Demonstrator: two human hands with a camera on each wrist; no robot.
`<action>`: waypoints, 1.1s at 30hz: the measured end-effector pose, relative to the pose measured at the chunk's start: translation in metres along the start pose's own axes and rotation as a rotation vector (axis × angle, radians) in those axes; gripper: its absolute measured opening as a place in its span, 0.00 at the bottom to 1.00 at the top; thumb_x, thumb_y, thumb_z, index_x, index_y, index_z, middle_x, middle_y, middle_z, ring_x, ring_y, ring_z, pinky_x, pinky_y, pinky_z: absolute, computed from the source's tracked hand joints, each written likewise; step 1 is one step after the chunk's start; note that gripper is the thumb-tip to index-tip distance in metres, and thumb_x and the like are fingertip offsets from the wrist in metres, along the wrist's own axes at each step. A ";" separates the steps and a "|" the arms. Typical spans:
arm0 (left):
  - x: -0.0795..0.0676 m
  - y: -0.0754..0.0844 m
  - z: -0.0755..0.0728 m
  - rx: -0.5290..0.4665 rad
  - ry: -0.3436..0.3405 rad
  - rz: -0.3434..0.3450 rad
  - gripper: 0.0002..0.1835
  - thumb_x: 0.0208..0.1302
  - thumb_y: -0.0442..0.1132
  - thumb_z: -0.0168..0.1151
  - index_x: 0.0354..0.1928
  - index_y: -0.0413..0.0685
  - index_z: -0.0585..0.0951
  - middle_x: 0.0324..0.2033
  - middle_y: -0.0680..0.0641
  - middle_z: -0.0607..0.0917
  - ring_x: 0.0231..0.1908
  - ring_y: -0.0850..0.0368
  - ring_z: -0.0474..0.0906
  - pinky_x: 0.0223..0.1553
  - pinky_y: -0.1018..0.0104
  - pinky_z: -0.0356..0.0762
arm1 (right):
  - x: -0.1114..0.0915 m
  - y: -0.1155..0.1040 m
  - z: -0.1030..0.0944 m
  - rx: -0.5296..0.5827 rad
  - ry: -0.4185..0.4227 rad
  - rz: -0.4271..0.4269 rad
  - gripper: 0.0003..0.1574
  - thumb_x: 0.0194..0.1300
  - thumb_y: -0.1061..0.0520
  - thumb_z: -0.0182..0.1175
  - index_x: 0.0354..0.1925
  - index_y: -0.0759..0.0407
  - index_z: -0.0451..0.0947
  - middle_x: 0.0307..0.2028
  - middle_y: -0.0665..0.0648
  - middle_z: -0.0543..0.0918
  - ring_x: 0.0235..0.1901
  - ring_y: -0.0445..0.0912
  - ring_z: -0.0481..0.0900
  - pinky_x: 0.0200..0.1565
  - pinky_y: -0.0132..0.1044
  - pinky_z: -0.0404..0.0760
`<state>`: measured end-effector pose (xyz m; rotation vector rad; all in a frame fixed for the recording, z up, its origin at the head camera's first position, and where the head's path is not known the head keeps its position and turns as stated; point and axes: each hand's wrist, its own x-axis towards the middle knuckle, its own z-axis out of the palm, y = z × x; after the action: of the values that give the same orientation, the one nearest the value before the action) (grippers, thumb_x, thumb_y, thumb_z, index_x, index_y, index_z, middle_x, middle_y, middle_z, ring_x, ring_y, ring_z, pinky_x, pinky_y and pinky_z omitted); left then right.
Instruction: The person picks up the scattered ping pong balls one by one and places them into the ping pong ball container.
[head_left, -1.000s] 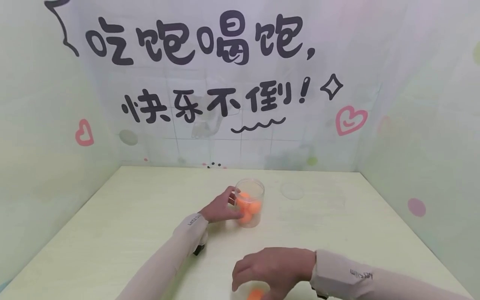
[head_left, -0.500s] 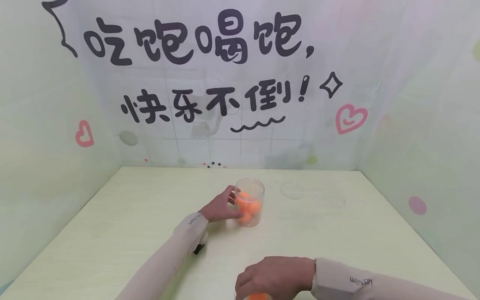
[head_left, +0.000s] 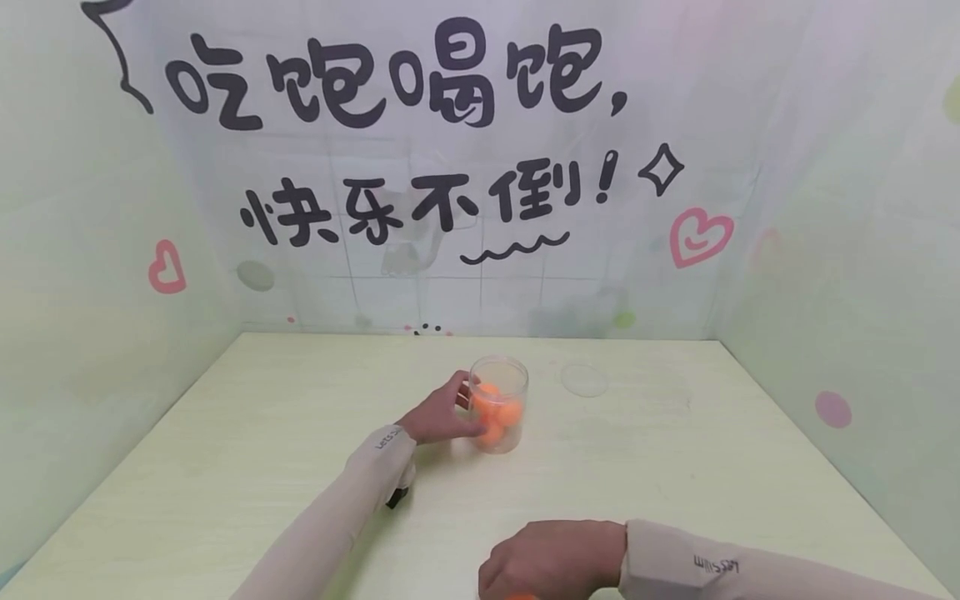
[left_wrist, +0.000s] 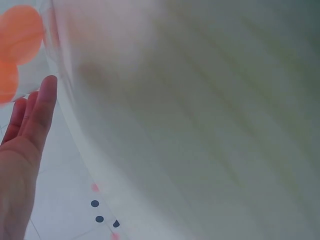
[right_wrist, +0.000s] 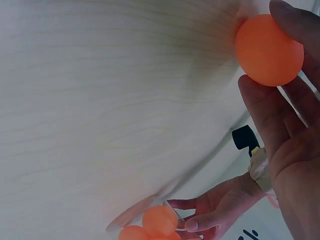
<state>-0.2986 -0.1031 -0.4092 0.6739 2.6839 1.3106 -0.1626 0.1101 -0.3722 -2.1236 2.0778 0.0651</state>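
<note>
A clear plastic jar (head_left: 513, 442) stands upright on the table, holding several orange ping-pong balls (head_left: 510, 412). My left hand (head_left: 438, 415) grips its left side, thumb toward the front and fingers behind. In the left wrist view, the fingertips (left_wrist: 48, 87) lie right at the jar wall. Near the front edge of the head view, my right hand (head_left: 551, 558) pinches another orange ping-pong ball (right_wrist: 270, 50) between thumb and fingers. The ball sits low over the table, and in the head view the hand hides most of it.
A thin clear round lid (head_left: 585, 380) lies flat on the pale wood table (head_left: 645, 450), right of and behind the jar. Printed white sheets (head_left: 450, 300) enclose the table at the back and both sides.
My right hand has lowered slightly toward the front edge, and its fingers have closed in on the ping-pong ball. The left hand and jar stay in place.
</note>
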 end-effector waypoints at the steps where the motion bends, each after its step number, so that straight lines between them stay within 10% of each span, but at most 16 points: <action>1: 0.000 0.000 0.000 -0.001 -0.001 0.004 0.34 0.49 0.46 0.70 0.55 0.49 0.64 0.44 0.48 0.76 0.47 0.54 0.71 0.42 0.63 0.73 | 0.000 0.000 0.000 -0.009 -0.002 -0.005 0.08 0.64 0.51 0.58 0.41 0.41 0.81 0.41 0.36 0.79 0.43 0.23 0.70 0.41 0.12 0.66; 33: -0.001 0.000 -0.001 -0.013 -0.006 0.000 0.33 0.50 0.45 0.69 0.56 0.49 0.63 0.45 0.48 0.76 0.47 0.54 0.71 0.42 0.63 0.73 | -0.011 0.022 -0.041 0.050 0.085 0.062 0.19 0.51 0.56 0.70 0.44 0.51 0.82 0.43 0.43 0.82 0.46 0.30 0.76 0.50 0.15 0.66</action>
<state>-0.2977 -0.1047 -0.4084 0.6747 2.6685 1.3229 -0.1885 0.1142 -0.3320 -2.0680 2.1684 -0.0695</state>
